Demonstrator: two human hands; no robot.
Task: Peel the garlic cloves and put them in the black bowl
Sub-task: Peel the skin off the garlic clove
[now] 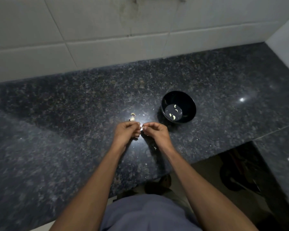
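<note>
Both hands pinch one clove (141, 128) above the counter (73, 130), left hand (127, 130) and right hand (154, 131) fingertips meeting on it; four peeled cloves lie in the bowl (188, 102) nearby; better to hold steady, strip skin with a thumbnail, then drop it in.

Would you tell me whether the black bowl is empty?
Not empty: the upright black bowl holds four peeled garlic cloves on its bottom.
</note>
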